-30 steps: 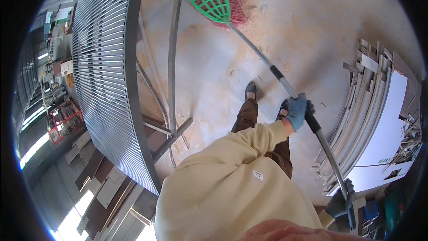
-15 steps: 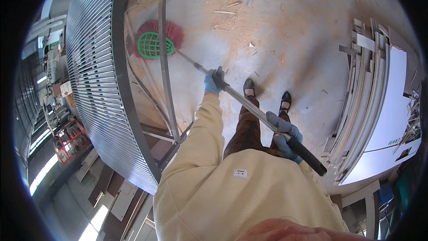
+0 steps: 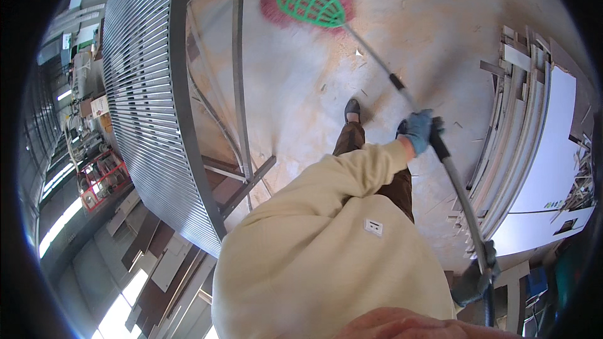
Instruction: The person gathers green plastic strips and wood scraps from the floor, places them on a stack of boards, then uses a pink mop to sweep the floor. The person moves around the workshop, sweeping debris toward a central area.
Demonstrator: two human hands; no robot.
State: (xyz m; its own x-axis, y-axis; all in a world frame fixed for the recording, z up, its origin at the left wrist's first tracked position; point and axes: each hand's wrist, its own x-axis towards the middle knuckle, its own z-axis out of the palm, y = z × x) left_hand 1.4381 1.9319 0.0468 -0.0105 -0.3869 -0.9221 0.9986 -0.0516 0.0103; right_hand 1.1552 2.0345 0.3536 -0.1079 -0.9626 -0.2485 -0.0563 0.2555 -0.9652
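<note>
– What's there, left to right?
– Metal rack (image 3: 147, 88), then the broom (image 3: 397, 81), green head (image 3: 311, 1) out on the dusty floor (image 3: 295, 81). Left hand (image 3: 417, 133) is wrapped round the handle (image 3: 466, 207).
– And the other?
– Right hand (image 3: 468, 285) grips near the end; boards (image 3: 516, 125) stacked off right.

l fingers (image 3: 422, 127) & r fingers (image 3: 493, 269) round broom handle (image 3: 396, 81) — pink bristles (image 3: 272, 1) over dusty flr (image 3: 292, 88)

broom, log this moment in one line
left hand: grips handle midway | right hand: grips handle near rear end | broom head: over floor, right of slatted rack
</note>
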